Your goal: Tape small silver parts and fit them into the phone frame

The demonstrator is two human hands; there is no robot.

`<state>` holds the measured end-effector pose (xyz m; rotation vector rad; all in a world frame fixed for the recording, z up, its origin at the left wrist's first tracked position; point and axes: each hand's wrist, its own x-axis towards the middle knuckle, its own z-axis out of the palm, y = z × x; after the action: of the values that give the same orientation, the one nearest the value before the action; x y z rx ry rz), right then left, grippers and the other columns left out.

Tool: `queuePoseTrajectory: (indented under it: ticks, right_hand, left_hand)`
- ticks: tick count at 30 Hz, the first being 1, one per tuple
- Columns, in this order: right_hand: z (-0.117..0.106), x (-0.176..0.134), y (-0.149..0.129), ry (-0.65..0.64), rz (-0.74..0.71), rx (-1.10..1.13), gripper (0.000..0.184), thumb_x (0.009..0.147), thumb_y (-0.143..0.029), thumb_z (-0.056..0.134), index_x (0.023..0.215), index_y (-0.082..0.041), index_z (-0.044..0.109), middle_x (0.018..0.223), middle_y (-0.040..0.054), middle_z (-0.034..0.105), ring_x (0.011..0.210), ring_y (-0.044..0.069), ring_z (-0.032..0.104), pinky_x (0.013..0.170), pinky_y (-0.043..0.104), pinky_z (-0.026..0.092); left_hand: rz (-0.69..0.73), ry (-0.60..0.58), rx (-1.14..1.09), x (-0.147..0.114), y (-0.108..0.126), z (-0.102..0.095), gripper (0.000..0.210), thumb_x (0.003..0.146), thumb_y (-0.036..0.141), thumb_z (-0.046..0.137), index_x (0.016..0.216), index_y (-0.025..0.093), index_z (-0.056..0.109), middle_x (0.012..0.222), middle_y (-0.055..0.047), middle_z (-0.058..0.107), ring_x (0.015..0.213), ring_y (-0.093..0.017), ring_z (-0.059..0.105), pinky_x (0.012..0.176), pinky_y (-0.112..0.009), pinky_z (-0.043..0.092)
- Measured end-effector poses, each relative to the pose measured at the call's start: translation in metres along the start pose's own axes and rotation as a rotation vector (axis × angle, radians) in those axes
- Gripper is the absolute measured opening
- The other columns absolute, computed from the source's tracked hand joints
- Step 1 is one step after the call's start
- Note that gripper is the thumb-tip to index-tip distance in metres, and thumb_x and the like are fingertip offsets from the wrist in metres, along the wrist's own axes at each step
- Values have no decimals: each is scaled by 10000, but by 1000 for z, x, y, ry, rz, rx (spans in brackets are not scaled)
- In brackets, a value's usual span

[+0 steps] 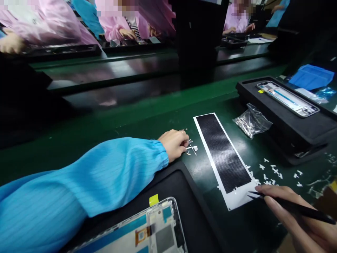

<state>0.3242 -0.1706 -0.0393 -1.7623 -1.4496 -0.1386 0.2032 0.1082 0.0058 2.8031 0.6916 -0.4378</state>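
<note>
My left hand (173,144), in a blue sleeve, is closed with its fingertips down at a little group of small metallic parts (194,149) on the table. What those fingers hold, if anything, is hidden. In my right hand (297,211) is a pair of black tweezers (295,206), its tips slightly apart over the lower end of a white-edged sheet (238,200) with a black ribbed panel. Below my left forearm, a phone frame (147,232) with a yellow tab and an orange flex cable lies on a black foam tray (192,196).
Several white T-shaped scraps (273,170) are scattered right of the sheet. A clear bag of small parts (252,121) lies behind them. Another phone frame (289,98) rests on a black tray (279,116), near a blue bin (312,76). People in pink work across the bench.
</note>
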Motion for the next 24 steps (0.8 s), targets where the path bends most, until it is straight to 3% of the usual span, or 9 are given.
queuePoseTrajectory:
  ticks: [5,9,12,15,20,24]
  right_hand:
    - [-3,6,4,17,-17,20,267,891,-167,487,1124,-248,588,1071,-11,622,980,119,603,983,211,414]
    - [-10,7,8,-140,-112,-15,241,867,-140,526,1094,-200,581,1072,2,643,954,104,628,935,140,441]
    - [-6,4,5,-2,-68,25,188,911,-247,483,1052,-218,604,1040,11,653,921,134,639,883,210,494]
    - [0,1,-2,90,17,72,170,892,-241,519,1020,-251,629,995,-6,664,863,148,649,830,247,515]
    - [-2,4,-3,28,72,119,174,824,-143,585,960,-244,625,978,-12,672,802,151,658,766,222,531]
    - [-2,8,-1,-23,72,165,222,826,-112,564,1007,-233,607,997,-4,664,902,148,643,819,201,509]
  left_hand:
    - [44,-32,-25,2,-5,3,139,890,236,560,819,121,593,829,-13,606,737,-138,583,699,-306,492]
    - [81,-31,8,2,-3,-2,136,892,218,541,798,126,580,767,-1,580,707,-138,563,672,-296,471]
    - [125,-4,34,1,4,-9,14,829,149,573,824,141,582,779,-3,568,718,-147,543,646,-272,425]
    - [210,7,43,5,12,-14,136,739,146,644,864,193,616,838,6,574,800,-160,543,643,-248,383]
    - [318,-65,40,15,14,-9,62,763,125,634,710,153,616,749,17,579,717,-144,547,632,-253,405]
    - [359,-71,11,18,8,-5,100,779,86,575,705,150,592,746,15,602,712,-131,554,667,-243,426]
